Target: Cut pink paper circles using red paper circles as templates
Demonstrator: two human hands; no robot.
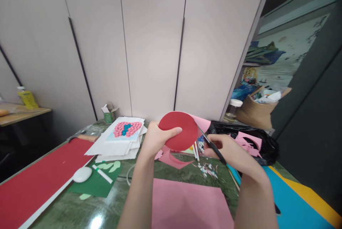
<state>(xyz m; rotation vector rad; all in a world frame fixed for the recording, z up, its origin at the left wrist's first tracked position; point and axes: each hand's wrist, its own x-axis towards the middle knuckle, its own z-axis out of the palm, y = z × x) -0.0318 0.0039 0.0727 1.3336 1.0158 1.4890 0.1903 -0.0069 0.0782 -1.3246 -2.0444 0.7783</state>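
My left hand (pixel 156 138) is closed on a red paper disc (pixel 179 130), held up over the green table with a pink sheet (pixel 202 122) behind it. A pair of black scissors (pixel 211 146) is gripped in my right hand (pixel 229 150), blades at the disc's right edge, cutting into the pink sheet. Pink offcuts (pixel 171 158) lie on the table below the disc.
A pink sheet (pixel 189 202) lies at the front, red paper (pixel 37 179) at left, blue and orange sheets (pixel 296 204) at right. White sheets with a pink-and-blue heart (pixel 125 131), green paper (pixel 97 182), a white marker (pixel 103 174), a black bag (pixel 253 140) and a basket (pixel 256 113) stand around.
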